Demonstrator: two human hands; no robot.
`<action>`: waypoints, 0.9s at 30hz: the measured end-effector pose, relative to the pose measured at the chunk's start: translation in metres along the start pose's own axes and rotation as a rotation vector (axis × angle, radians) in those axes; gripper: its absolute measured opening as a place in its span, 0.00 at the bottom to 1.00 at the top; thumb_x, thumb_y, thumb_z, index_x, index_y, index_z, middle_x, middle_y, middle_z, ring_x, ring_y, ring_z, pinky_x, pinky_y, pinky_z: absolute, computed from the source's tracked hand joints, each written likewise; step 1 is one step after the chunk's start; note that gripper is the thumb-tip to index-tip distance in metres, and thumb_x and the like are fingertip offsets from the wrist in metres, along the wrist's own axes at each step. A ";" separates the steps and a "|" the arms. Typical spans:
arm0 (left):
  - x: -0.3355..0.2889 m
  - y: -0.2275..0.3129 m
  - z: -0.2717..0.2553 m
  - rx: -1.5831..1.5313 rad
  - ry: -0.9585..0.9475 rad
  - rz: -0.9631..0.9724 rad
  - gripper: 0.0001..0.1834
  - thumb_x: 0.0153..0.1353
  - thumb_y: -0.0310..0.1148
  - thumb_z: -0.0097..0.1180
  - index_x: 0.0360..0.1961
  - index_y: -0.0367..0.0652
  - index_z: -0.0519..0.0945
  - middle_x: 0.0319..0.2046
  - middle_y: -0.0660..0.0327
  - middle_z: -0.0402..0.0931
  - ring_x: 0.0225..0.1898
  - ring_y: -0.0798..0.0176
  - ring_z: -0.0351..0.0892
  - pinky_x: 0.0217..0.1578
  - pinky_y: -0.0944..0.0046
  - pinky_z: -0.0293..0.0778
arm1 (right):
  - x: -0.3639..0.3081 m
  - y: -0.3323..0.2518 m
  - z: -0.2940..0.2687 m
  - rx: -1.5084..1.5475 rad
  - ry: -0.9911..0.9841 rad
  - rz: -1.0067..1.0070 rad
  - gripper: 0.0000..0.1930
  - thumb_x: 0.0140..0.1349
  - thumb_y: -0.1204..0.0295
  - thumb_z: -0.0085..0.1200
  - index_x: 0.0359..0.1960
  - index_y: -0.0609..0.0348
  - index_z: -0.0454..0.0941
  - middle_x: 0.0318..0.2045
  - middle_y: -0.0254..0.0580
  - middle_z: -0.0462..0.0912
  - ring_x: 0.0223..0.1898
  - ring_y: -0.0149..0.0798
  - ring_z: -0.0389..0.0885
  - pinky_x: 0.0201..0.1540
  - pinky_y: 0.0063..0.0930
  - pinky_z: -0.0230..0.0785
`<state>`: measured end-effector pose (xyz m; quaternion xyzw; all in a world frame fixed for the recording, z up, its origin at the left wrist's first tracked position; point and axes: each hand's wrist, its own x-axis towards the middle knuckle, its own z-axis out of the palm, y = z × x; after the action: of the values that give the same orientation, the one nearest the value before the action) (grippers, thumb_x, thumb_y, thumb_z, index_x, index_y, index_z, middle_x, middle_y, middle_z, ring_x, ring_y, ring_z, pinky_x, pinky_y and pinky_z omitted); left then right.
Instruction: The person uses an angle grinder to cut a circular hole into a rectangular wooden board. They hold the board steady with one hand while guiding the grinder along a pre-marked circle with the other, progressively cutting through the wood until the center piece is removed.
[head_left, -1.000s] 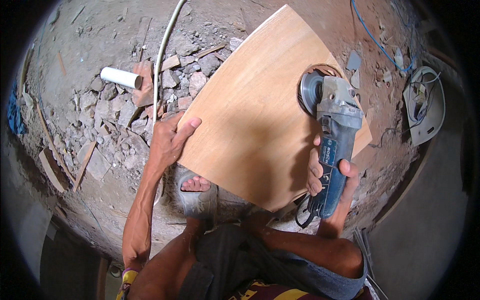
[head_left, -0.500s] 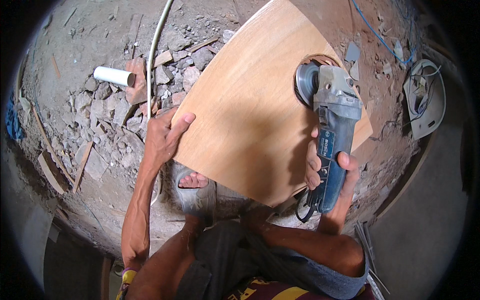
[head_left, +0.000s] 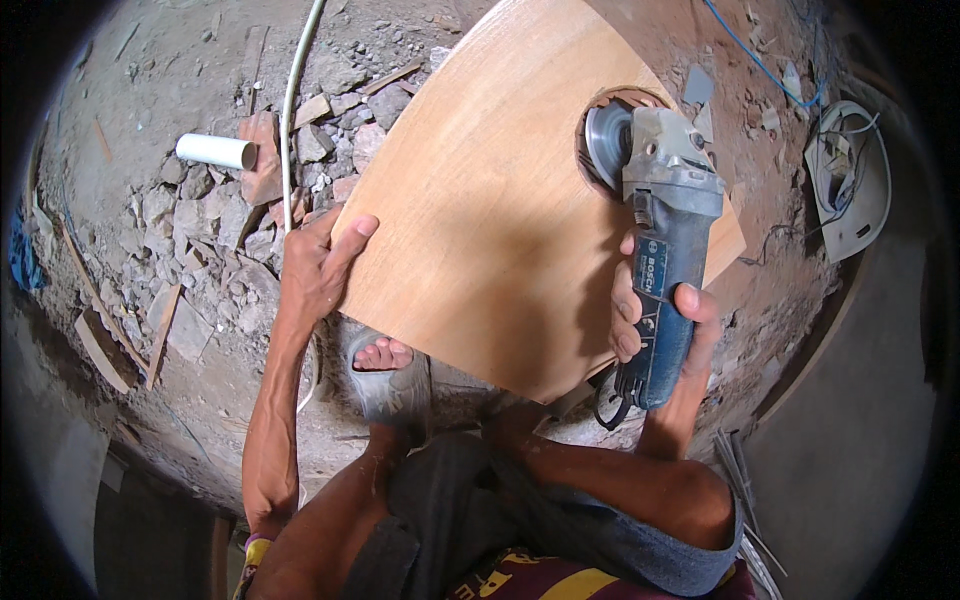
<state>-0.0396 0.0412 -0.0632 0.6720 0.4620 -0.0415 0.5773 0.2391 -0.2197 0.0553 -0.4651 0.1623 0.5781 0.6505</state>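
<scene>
A light-brown plywood panel (head_left: 480, 190) leans in front of my feet, with a round hole cut near its right edge. My left hand (head_left: 318, 262) grips the panel's left edge, thumb on the face and fingers behind it. An angle grinder (head_left: 665, 260) with a blue body and grey head is in my right hand (head_left: 640, 315), fingers and thumb wrapped round the body. Its metal disc (head_left: 607, 145) sits within the hole, near the rough rim. Whether the disc touches the wood I cannot tell.
Broken stone and brick rubble (head_left: 215, 220) covers the ground on the left, with a white pipe piece (head_left: 215, 151) on it. A pale hose (head_left: 292, 110) runs past the panel. At right lie a blue cable (head_left: 760, 65) and a white plastic piece (head_left: 850, 185). My sandalled foot (head_left: 390, 375) is below the panel.
The grinder has shifted slightly up and left, keeping its disc in the hole. The panel and my left hand have also moved slightly up and left.
</scene>
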 end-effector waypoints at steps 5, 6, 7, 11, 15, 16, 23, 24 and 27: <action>-0.002 0.005 0.000 0.041 0.000 -0.050 0.29 0.79 0.54 0.64 0.57 0.33 0.90 0.30 0.58 0.89 0.31 0.70 0.83 0.35 0.63 0.79 | 0.002 -0.001 0.005 -0.002 0.011 0.003 0.41 0.63 0.55 0.70 0.69 0.69 0.67 0.30 0.50 0.78 0.19 0.41 0.81 0.20 0.32 0.78; -0.001 0.003 -0.001 0.037 0.000 -0.030 0.30 0.79 0.55 0.64 0.57 0.34 0.90 0.30 0.58 0.89 0.31 0.69 0.83 0.35 0.63 0.79 | 0.001 0.000 0.005 0.005 0.008 0.010 0.41 0.63 0.55 0.70 0.69 0.69 0.67 0.30 0.50 0.78 0.18 0.41 0.80 0.20 0.32 0.78; 0.000 -0.001 -0.002 0.034 0.001 -0.010 0.30 0.79 0.55 0.64 0.58 0.34 0.90 0.30 0.58 0.89 0.30 0.69 0.84 0.34 0.62 0.79 | 0.001 0.001 0.005 0.014 0.011 0.011 0.41 0.63 0.55 0.70 0.69 0.70 0.67 0.30 0.50 0.78 0.18 0.41 0.80 0.20 0.32 0.78; 0.001 -0.006 0.000 0.041 0.001 -0.014 0.31 0.79 0.58 0.64 0.59 0.36 0.91 0.30 0.57 0.89 0.29 0.69 0.84 0.33 0.61 0.79 | 0.000 0.001 0.005 0.011 0.023 0.014 0.42 0.62 0.55 0.70 0.69 0.70 0.67 0.29 0.50 0.78 0.18 0.41 0.80 0.20 0.32 0.78; 0.001 -0.002 -0.001 0.065 -0.001 -0.008 0.32 0.79 0.58 0.63 0.58 0.35 0.91 0.30 0.57 0.89 0.29 0.69 0.84 0.33 0.62 0.79 | 0.001 0.001 0.008 -0.022 0.040 -0.001 0.42 0.62 0.55 0.71 0.69 0.70 0.67 0.30 0.49 0.78 0.18 0.41 0.80 0.20 0.32 0.78; 0.001 -0.002 -0.001 0.068 -0.002 -0.003 0.32 0.79 0.58 0.63 0.58 0.35 0.91 0.30 0.57 0.89 0.29 0.69 0.84 0.33 0.62 0.79 | 0.001 0.001 0.007 -0.026 0.046 0.000 0.42 0.62 0.55 0.71 0.69 0.70 0.67 0.30 0.49 0.78 0.19 0.41 0.80 0.20 0.32 0.78; 0.001 -0.002 -0.001 0.059 -0.009 -0.028 0.31 0.79 0.57 0.63 0.58 0.35 0.90 0.30 0.57 0.89 0.31 0.69 0.84 0.34 0.62 0.80 | 0.003 -0.001 0.008 -0.105 0.078 -0.006 0.42 0.61 0.55 0.70 0.69 0.70 0.68 0.30 0.50 0.78 0.19 0.42 0.81 0.22 0.33 0.79; 0.000 -0.001 -0.001 0.055 -0.009 -0.028 0.31 0.79 0.57 0.63 0.58 0.35 0.90 0.31 0.58 0.89 0.31 0.69 0.84 0.34 0.62 0.80 | 0.003 -0.001 0.006 -0.133 0.078 -0.012 0.41 0.61 0.55 0.70 0.70 0.70 0.68 0.30 0.50 0.78 0.19 0.42 0.81 0.22 0.33 0.79; 0.001 0.000 -0.001 0.041 -0.009 -0.026 0.29 0.79 0.55 0.64 0.58 0.35 0.90 0.31 0.58 0.90 0.32 0.70 0.84 0.35 0.63 0.80 | 0.003 -0.003 0.005 -0.073 0.061 0.019 0.42 0.62 0.56 0.70 0.70 0.69 0.67 0.31 0.50 0.79 0.19 0.42 0.81 0.23 0.34 0.79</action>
<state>-0.0398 0.0426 -0.0633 0.6775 0.4671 -0.0613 0.5649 0.2414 -0.2139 0.0567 -0.5041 0.1652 0.5754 0.6225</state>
